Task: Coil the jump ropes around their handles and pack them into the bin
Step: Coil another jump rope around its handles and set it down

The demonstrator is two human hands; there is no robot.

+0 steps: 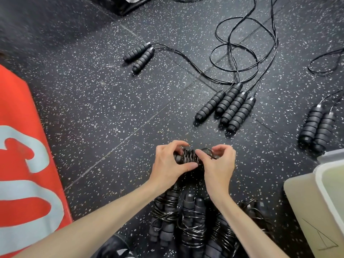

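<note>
Over the speckled floor my left hand [170,161] grips a pair of black handles wound with black rope, the coiled jump rope [189,156]. My right hand [218,162] pinches the rope's last small loop [208,152] at the bundle's right end. Several coiled bundles [189,220] lie on the floor below my forearms. Uncoiled ropes lie beyond: one handle pair [139,56] at the upper middle, several handles side by side [227,108] right of centre, another pair [316,127] at far right. The pale bin [320,183] stands at lower right.
A red pad with pale lettering [24,164] lies along the left. Loose black rope loops [242,53] sprawl across the floor at the upper right. A dark object [130,4] sits at the top edge. The bin's lid [301,202] leans beside it.
</note>
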